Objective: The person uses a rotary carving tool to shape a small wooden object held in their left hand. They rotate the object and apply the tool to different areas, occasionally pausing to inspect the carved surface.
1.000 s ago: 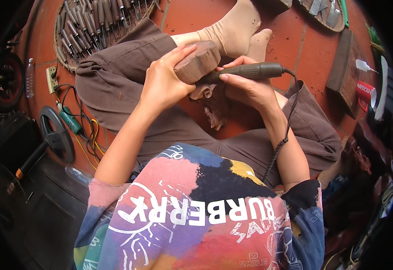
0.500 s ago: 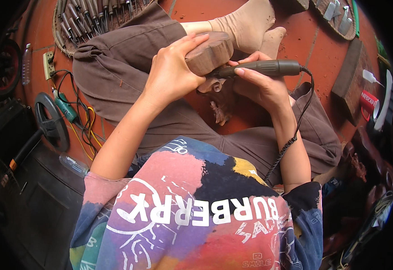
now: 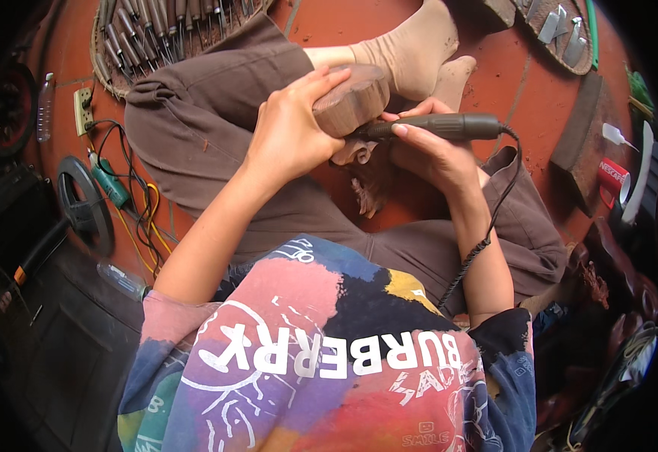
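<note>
Between my bent legs I hold a brown wood carving (image 3: 353, 99), its thick flat base tilted up and a carved, detailed part hanging below. My left hand (image 3: 291, 124) wraps round the base from the left. In my right hand (image 3: 438, 147) lies a dark rotary carving tool (image 3: 453, 126), gripped like a pen. Its tip points left, against or very near the carving just under the base; the exact contact is hidden. A black cord (image 3: 511, 181) runs from the tool's back end down past my right forearm.
A round woven tray (image 3: 118, 83) of wooden-handled chisels stands far left; another tray (image 3: 587, 60) with metal blades is far right. Left are a power strip (image 3: 82, 109), a green power tool (image 3: 110, 184) and cables. A wooden block (image 3: 581, 143) and red mug (image 3: 615, 179) lie right.
The carving, both hands and the rotary tool sit slightly lower in view. The tool's handle looks a little more level. Both grips stay the same.
</note>
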The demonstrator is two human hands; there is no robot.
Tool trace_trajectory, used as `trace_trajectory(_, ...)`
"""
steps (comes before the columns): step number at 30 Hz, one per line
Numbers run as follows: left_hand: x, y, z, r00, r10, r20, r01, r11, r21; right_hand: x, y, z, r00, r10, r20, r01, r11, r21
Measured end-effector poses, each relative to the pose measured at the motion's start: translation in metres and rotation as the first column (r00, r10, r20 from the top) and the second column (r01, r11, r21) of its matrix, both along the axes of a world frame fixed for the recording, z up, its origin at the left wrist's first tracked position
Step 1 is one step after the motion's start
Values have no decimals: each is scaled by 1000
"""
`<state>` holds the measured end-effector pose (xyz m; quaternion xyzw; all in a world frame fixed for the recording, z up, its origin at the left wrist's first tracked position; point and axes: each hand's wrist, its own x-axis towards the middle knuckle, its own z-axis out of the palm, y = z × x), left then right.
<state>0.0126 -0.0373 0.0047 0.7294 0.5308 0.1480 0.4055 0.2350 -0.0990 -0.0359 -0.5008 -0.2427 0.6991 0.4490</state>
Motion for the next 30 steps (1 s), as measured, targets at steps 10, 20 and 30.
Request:
trace_trajectory(10,0,-1,-9,998,-34,56,34,999,4,-5,-14,-4,997,-56,-54,54,998,-25)
trace_trajectory(20,-4,1,1,995,-100,-8,99,994,-37,-6,-10,-18,999,9,45,-12,998,69)
trace_trajectory(30,-42,57,55,767,-599,-233,508,787,-351,32,-21,28,936,-273,-221,308,940,147)
